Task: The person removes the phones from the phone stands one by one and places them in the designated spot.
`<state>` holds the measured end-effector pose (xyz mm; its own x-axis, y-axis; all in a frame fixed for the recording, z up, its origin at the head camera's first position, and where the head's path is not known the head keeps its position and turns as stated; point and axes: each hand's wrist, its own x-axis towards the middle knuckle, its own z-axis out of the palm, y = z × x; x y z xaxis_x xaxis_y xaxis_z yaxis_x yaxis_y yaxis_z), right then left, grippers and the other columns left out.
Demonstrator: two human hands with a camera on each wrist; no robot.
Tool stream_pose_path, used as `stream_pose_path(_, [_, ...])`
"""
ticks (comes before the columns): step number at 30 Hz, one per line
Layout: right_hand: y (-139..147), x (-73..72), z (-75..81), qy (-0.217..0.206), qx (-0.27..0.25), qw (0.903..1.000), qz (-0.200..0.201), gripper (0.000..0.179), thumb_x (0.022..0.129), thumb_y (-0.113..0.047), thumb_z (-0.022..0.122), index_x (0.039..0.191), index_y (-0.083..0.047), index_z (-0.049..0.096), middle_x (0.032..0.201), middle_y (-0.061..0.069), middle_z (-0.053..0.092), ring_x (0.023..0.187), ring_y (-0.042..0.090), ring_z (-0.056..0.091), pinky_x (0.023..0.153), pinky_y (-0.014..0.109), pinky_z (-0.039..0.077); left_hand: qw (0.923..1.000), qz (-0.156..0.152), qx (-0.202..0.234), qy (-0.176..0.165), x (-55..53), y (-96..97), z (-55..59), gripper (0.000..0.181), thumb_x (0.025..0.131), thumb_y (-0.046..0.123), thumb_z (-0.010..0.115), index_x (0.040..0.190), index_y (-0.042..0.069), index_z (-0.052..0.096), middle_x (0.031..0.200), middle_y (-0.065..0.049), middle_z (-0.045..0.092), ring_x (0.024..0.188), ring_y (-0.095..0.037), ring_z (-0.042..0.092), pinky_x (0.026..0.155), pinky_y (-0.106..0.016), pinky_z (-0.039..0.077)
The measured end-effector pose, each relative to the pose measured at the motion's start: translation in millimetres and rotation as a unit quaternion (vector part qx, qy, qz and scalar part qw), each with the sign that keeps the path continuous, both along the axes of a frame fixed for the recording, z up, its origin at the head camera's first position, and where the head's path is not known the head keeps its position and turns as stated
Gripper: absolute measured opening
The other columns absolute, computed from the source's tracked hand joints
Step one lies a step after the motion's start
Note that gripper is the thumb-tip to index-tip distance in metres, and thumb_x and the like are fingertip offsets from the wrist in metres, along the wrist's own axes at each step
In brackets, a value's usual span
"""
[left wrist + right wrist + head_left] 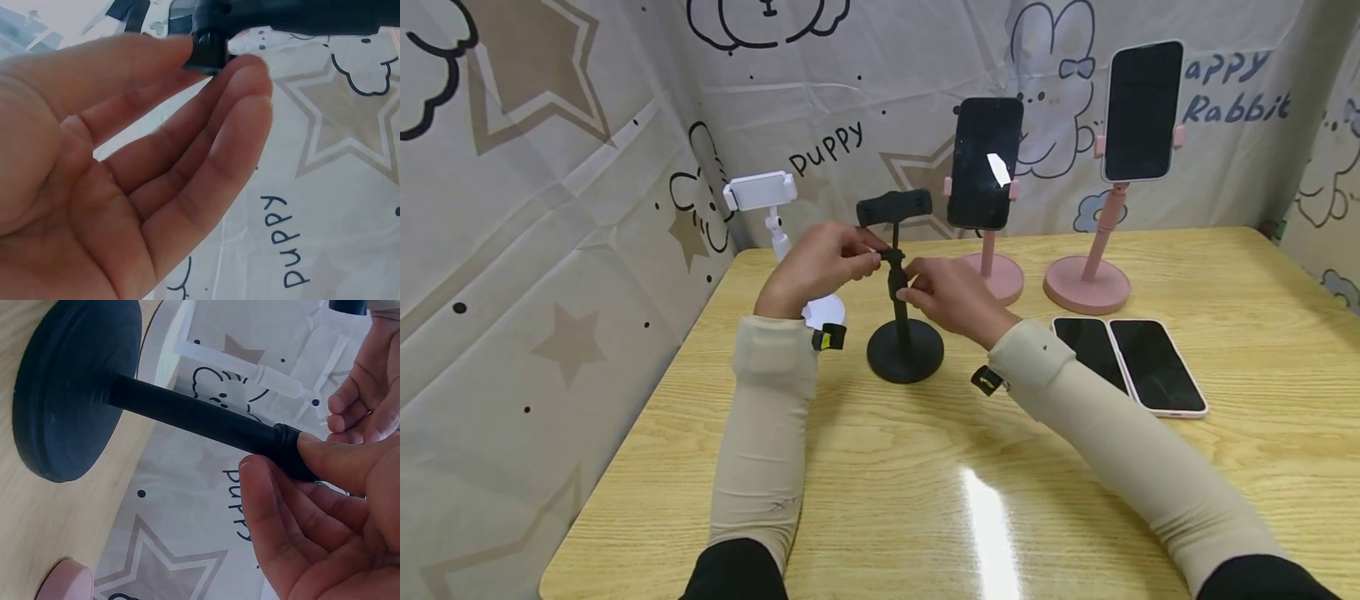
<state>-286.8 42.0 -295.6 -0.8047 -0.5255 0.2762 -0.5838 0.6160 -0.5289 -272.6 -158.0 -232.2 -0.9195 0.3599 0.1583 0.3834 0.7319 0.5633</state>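
Observation:
A black phone stand (906, 354) stands on the table, its round base flat and its empty phone clamp (895, 207) at the top. My left hand (823, 267) pinches a small black knob (209, 53) on the joint below the clamp, between thumb and fingertips. Lower on the same stand, my right hand (958, 293) grips the thick collar (287, 447) at the upper end of the pole. In the right wrist view the thumb lies over that collar, with the fingers curled beneath it.
Behind my left hand is a white phone stand (762, 192). Two pink stands, holding a black phone (985, 162) and a white-edged phone (1144, 112), are at the back right. Two more phones (1157, 367) lie flat near my right forearm. A printed cloth (850, 92) hangs behind the table (880, 467).

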Motion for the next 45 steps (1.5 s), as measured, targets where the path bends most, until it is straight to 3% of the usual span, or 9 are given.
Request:
stream_pose_path(2, [-5,-4.1,1.0,0.001,0.004,1.0,-0.005,0.026,0.094,-0.022,0.064,0.113,-0.005,0.066,0.088,0.007,0.07,0.076,0.018,0.065,0.071,0.034,0.054,0.9999,0.016,0.001,0.007,-2.3,-1.0,-0.9,0.021,0.094,0.015,0.061,0.084,0.004,0.076,0.113,-0.001,0.067,0.084,-0.017,0.062,0.074,-0.034,0.05])
stream_pose_path(6, [-14,-11.3,2.0,0.001,0.004,1.0,-0.009,0.026,0.094,-0.021,0.064,0.113,-0.004,0.067,0.088,0.006,0.07,0.076,0.017,0.065,0.071,0.033,0.054,0.9987,0.045,-0.007,0.02,-3.1,-2.6,-1.8,0.019,0.096,0.016,0.06,0.107,0.008,0.073,0.102,-0.005,0.07,0.083,-0.02,0.062,0.074,-0.036,0.05])
stream_pose_path(10, [-24,-18.0,2.4,-0.003,0.004,0.9999,-0.011,0.026,0.095,-0.021,0.063,0.114,-0.004,0.066,0.089,0.006,0.07,0.076,0.017,0.064,0.071,0.031,0.055,0.9971,0.057,-0.027,0.043,-3.6,-5.1,-2.4,0.026,0.096,0.016,0.059,0.119,0.009,0.068,0.105,-0.011,0.069,0.094,-0.023,0.063,0.082,-0.04,0.049])
stream_pose_path(15, [-36,-27.1,3.8,0.007,0.017,0.9998,-0.01,0.025,0.095,-0.022,0.062,0.113,-0.004,0.065,0.094,0.006,0.068,0.08,0.017,0.064,0.072,0.031,0.054,0.9954,0.083,-0.025,0.043,-4.4,-7.7,-3.1,0.03,0.097,0.018,0.058,0.124,0.006,0.065,0.114,-0.012,0.067,0.104,-0.025,0.062,0.09,-0.042,0.048])
stream_pose_path(23, [-47,-39.5,3.6,0.04,0.032,0.9986,-0.012,0.021,0.095,-0.018,0.063,0.107,-0.002,0.067,0.096,0.007,0.066,0.083,0.018,0.063,0.074,0.032,0.053,0.9919,0.114,-0.029,0.05,-8.7,-7.5,-6.3,0.031,0.098,0.019,0.054,0.125,0.007,0.064,0.11,-0.011,0.068,0.099,-0.025,0.061,0.086,-0.041,0.049])
stream_pose_path(33, [-70,-48.7,-0.4,0.03,0.038,0.9985,-0.025,0.018,0.096,-0.017,0.06,0.103,-0.002,0.065,0.089,0.009,0.066,0.075,0.02,0.063,0.069,0.033,0.051,0.9868,0.141,-0.04,0.069,-11.0,-15.3,-10.8,0.037,0.095,0.018,0.05,0.129,0.007,0.062,0.111,-0.014,0.068,0.103,-0.028,0.061,0.087,-0.043,0.048])
stream_pose_path(45, [-77,-53.1,-0.4,0.018,0.041,0.9984,-0.035,0.019,0.097,-0.019,0.06,0.103,-0.002,0.066,0.089,0.008,0.066,0.075,0.018,0.063,0.067,0.031,0.052,0.9858,0.156,-0.036,0.052,-15.0,-18.9,-12.8,0.041,0.096,0.021,0.049,0.134,0.008,0.057,0.114,-0.013,0.067,0.107,-0.03,0.059,0.09,-0.043,0.047])
